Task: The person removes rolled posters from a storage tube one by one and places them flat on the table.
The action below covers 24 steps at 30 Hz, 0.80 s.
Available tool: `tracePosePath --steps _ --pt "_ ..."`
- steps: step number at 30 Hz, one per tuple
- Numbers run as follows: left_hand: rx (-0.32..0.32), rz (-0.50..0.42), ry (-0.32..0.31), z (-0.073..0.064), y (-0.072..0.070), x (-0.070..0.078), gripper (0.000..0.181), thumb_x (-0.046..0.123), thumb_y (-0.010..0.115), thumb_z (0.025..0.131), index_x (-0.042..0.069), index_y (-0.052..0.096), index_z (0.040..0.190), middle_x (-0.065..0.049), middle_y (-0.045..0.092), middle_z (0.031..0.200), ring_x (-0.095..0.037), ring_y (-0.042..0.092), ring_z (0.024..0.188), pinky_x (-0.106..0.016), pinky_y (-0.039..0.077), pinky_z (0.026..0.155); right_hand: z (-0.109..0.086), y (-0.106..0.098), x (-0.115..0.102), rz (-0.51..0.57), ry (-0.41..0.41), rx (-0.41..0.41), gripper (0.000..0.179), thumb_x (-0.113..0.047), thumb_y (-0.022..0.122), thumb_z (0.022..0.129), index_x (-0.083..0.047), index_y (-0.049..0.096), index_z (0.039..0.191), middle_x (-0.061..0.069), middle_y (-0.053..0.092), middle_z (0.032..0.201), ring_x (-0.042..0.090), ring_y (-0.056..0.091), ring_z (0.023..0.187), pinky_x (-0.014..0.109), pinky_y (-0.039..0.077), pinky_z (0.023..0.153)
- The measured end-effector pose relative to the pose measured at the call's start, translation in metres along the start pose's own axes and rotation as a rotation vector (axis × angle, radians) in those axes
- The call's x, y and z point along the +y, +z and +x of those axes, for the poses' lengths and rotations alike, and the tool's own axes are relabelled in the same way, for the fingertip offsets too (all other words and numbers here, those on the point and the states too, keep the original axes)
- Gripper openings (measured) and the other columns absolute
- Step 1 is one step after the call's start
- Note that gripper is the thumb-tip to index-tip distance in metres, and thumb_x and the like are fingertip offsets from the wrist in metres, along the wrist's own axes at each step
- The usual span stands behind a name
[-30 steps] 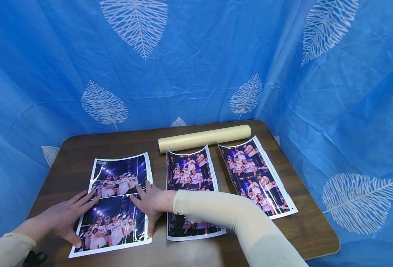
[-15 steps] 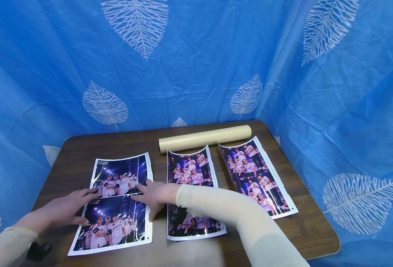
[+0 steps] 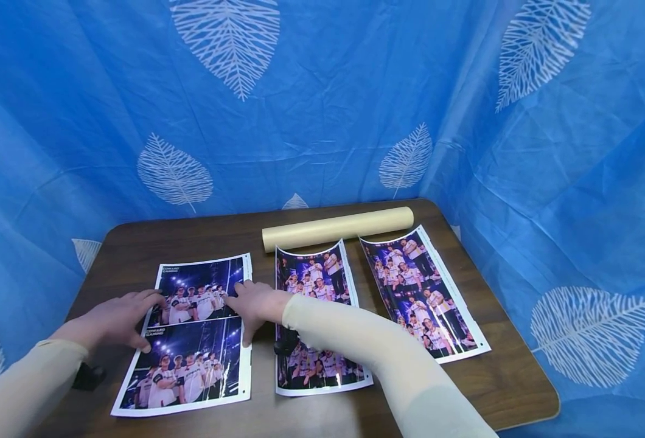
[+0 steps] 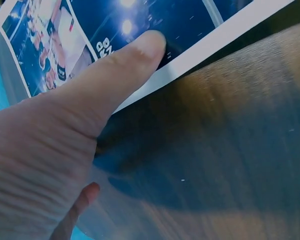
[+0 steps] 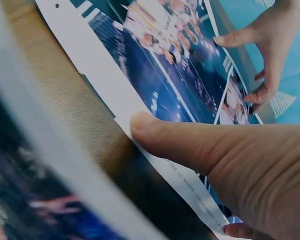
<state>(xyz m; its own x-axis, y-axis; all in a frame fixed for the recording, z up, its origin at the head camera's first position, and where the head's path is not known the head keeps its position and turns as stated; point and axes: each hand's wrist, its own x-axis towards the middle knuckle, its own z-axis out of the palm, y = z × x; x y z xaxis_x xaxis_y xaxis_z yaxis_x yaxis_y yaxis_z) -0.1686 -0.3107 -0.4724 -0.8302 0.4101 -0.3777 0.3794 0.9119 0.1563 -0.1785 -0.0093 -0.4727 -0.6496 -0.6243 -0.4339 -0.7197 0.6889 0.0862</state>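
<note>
In the head view a glossy printed photo sheet (image 3: 191, 359) with two stacked group pictures and a white border lies at the left of the table. My left hand (image 3: 111, 317) touches its left edge, thumb and fingers spread. At the right edge, my right hand (image 3: 255, 306) rests with fingers extended over the sheet. The left wrist view shows the left thumb (image 4: 125, 65) on top of the print near its white border. In the right wrist view the right thumb (image 5: 180, 142) lies on the white margin. The undersides of the fingers are largely hidden.
Two similar photo sheets, a middle one (image 3: 319, 286) and a right one (image 3: 421, 292), lie alongside with curling edges. My right forearm crosses the middle sheet. A cream paper roll (image 3: 339, 230) lies behind them on the brown table (image 3: 136, 243). Blue leaf-patterned cloth (image 3: 322, 97) hangs around.
Both hands have moved up along the left sheet, away from me. The sheet's far end has shifted slightly right. The other sheets and the roll stay in place.
</note>
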Motion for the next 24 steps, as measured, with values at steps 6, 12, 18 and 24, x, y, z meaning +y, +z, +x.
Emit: tracePosePath --steps 6,12,18,24 --pt "-0.015 0.002 -0.024 0.008 -0.001 0.0 0.108 0.066 0.093 0.049 0.009 0.054 0.132 -0.037 0.038 0.149 -0.06 0.039 0.131 -0.075 0.039 0.098 0.003 -0.008 0.001 0.01 0.043 -0.048 0.125 -0.074 0.084 0.063 -0.034 0.022 0.164 0.005 0.027 0.165 0.023 0.032 0.146 0.032 0.042 0.109" --pt "-0.016 -0.006 -0.045 0.011 -0.006 -0.001 0.102 0.059 0.094 0.056 0.008 0.055 0.134 -0.035 0.042 0.148 -0.058 0.042 0.128 -0.074 0.042 0.096 0.011 -0.013 0.012 0.067 0.034 -0.002 0.092 -0.05 0.088 0.077 -0.033 0.042 0.155 0.001 0.045 0.15 0.019 0.044 0.134 0.033 0.047 0.102" --pt "0.02 0.041 -0.015 0.017 -0.009 -0.006 0.072 0.055 0.093 0.064 0.016 0.062 0.116 -0.028 0.053 0.135 -0.051 0.054 0.115 -0.069 0.049 0.089 0.021 -0.012 0.025 0.121 0.119 0.048 0.09 -0.059 0.088 0.072 -0.026 0.052 0.148 0.003 0.049 0.148 0.022 0.045 0.132 0.036 0.047 0.102" --pt "0.009 0.053 -0.044 0.026 -0.01 -0.012 0.08 0.066 0.092 0.054 0.017 0.061 0.108 -0.034 0.045 0.143 -0.056 0.047 0.121 -0.072 0.045 0.092 0.026 -0.011 0.032 0.13 0.18 0.025 0.118 -0.072 0.085 0.065 -0.028 0.033 0.161 0.011 0.031 0.164 0.027 0.034 0.145 0.037 0.037 0.113"
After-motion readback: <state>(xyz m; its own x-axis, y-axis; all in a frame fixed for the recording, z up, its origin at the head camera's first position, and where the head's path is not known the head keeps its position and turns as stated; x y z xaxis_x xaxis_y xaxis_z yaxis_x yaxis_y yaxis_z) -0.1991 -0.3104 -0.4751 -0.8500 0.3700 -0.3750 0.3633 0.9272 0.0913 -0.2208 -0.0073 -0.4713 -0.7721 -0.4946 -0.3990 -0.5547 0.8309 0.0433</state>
